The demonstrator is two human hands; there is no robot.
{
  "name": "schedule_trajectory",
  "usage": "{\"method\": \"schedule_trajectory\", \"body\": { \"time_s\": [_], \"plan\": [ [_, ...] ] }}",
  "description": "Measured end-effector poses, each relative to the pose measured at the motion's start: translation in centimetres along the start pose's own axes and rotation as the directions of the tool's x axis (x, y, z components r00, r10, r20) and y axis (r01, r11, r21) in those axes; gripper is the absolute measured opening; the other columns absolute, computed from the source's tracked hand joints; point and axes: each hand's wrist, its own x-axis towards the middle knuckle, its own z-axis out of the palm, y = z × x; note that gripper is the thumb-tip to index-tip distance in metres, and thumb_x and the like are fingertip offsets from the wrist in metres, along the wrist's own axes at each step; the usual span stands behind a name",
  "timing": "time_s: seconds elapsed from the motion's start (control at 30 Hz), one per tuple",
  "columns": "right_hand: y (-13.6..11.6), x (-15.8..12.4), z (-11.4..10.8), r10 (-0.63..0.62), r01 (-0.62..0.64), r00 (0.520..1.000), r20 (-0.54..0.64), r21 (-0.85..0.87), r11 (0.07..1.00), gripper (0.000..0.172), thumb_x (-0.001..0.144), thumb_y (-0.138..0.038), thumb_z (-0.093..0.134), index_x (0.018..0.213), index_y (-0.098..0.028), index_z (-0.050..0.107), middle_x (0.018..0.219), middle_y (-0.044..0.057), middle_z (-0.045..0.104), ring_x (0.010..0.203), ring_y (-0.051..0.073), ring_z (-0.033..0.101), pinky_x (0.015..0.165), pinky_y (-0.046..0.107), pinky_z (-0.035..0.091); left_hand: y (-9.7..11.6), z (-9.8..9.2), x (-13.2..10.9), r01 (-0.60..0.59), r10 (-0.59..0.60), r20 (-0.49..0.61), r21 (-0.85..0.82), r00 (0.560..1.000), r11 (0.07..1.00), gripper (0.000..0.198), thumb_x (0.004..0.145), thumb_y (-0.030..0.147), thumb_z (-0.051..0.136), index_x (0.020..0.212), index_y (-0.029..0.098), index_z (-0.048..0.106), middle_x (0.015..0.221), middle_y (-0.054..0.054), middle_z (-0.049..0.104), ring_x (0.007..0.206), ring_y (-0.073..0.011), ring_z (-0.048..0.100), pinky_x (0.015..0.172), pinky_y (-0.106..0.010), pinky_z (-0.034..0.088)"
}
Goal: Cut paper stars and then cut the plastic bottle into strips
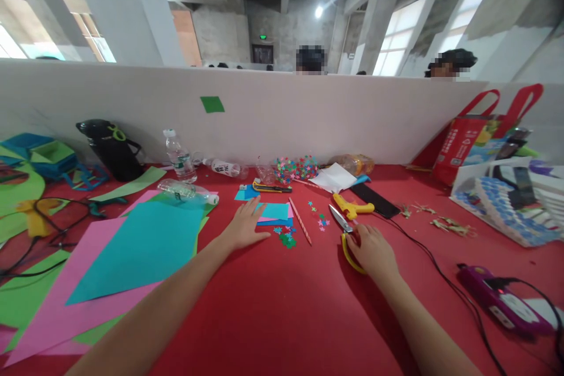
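Note:
My left hand (243,224) lies flat with its fingers spread, at the left edge of a small stack of blue and pink paper pieces (277,211). A yellow-handled box cutter (272,188) rests just beyond its fingertips. On the right, my right hand (374,254) has its fingers closed on the handles of yellow-handled scissors (340,218), whose blades point away to the left. Between the hands lie a pink striped paper straw (301,222) and small star cutouts (287,239). A yellow glue gun (353,207) sits beyond the scissors.
Large coloured sheets (145,252) cover the left side, with a plastic bottle (187,192) on them. A black flask (112,150) stands behind. At right are a black phone (374,200), a purple power strip (504,302), cables and a red bag (462,147). A white partition (273,123) closes the back.

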Motion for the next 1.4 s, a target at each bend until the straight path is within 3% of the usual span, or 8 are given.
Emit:
{"method": "schedule_trajectory", "body": {
  "time_s": [0.13,0.33,0.5,0.8,0.93,1.1,1.23,1.4],
  "plan": [
    [0.6,0.0,0.6,-0.042,0.044,0.998,-0.047,0.048,0.998,0.015,0.093,-0.032,0.050,0.083,-0.022,0.056,0.087,0.010,0.069,0.087,0.027,0.064,0.070,0.033,0.044,-1.2,-0.7,2.6,-0.081,0.074,0.100,0.068,0.992,0.994,0.073,0.081,0.064,0.054,0.134,0.014,0.054,0.141,-0.020,0.054,0.130,-0.0389,0.048,0.106,-0.052,0.037],
    [0.9,0.1,0.7,-0.121,0.135,0.986,-0.118,0.121,0.983,0.023,0.094,-0.035,0.043,0.077,-0.023,0.054,0.076,0.008,0.066,0.073,0.026,0.064,0.064,0.033,0.043,-1.2,-0.9,2.9,-0.207,0.171,0.195,0.184,0.966,0.961,0.035,0.088,0.029,0.051,0.114,0.010,0.064,0.111,-0.020,0.069,0.103,-0.0315,0.066,0.091,-0.043,0.049],
    [0.4,0.0,0.1,-0.191,0.221,0.967,-0.170,0.177,0.959,0.026,0.094,-0.034,0.039,0.079,-0.022,0.056,0.072,0.007,0.065,0.069,0.025,0.063,0.063,0.033,0.044,-1.2,-2.2,2.5,-0.141,0.097,0.159,0.292,0.983,0.946,0.044,0.083,0.004,0.043,0.123,0.012,0.059,0.109,-0.020,0.070,0.093,-0.0312,0.070,0.076,-0.042,0.054],
    [0.1,0.2,-1.1,-0.185,0.217,0.970,-0.161,0.216,0.952,0.026,0.095,-0.031,0.041,0.080,-0.021,0.059,0.074,0.007,0.068,0.069,0.023,0.066,0.061,0.030,0.045,-2.9,-3.5,2.7,-0.024,0.015,0.029,0.347,0.999,0.938,0.050,0.079,0.006,0.043,0.127,0.008,0.059,0.137,-0.023,0.057,0.126,-0.0342,0.054,0.106,-0.050,0.039],
    [-0.5,0.1,-1.5,-0.175,0.189,0.981,-0.089,0.188,0.964,0.024,0.093,-0.025,0.043,0.077,-0.021,0.060,0.076,0.008,0.071,0.070,0.023,0.068,0.060,0.028,0.043,-2.1,-2.2,1.5,-0.068,0.069,0.008,0.291,0.998,0.954,0.042,0.087,0.018,0.042,0.123,0.011,0.062,0.132,-0.018,0.062,0.122,-0.0297,0.058,0.104,-0.044,0.044],
    [-0.9,0.1,-1.2,-0.115,0.111,0.993,0.020,0.143,0.983,0.025,0.095,-0.019,0.041,0.089,-0.017,0.065,0.070,0.008,0.073,0.063,0.022,0.069,0.054,0.028,0.036,-1.2,2.0,0.1,-0.173,0.179,-0.135,0.054,0.975,0.983,0.044,0.093,0.033,0.045,0.132,0.014,0.055,0.138,-0.014,0.059,0.126,-0.0268,0.055,0.106,-0.043,0.044],
    [-1.5,-0.2,-0.8,-0.085,0.072,0.992,0.097,0.133,0.989,0.025,0.097,-0.024,0.046,0.086,-0.015,0.067,0.071,0.012,0.074,0.064,0.025,0.070,0.053,0.029,0.033,0.1,4.6,-0.9,-0.166,0.146,-0.260,-0.057,0.955,0.984,0.041,0.095,0.030,0.044,0.132,0.015,0.054,0.136,-0.013,0.059,0.126,-0.0242,0.055,0.107,-0.043,0.044],
    [-2.3,-0.6,-0.2,-0.123,0.087,0.977,0.173,0.201,0.976,0.019,0.095,-0.018,0.049,0.086,-0.016,0.066,0.076,0.009,0.075,0.069,0.023,0.070,0.056,0.027,0.035,0.8,5.4,-1.5,-0.222,0.182,-0.334,-0.086,0.925,0.971,0.033,0.093,0.024,0.049,0.123,0.018,0.061,0.129,-0.012,0.063,0.120,-0.0260,0.058,0.105,-0.046,0.046]
  ]
}}
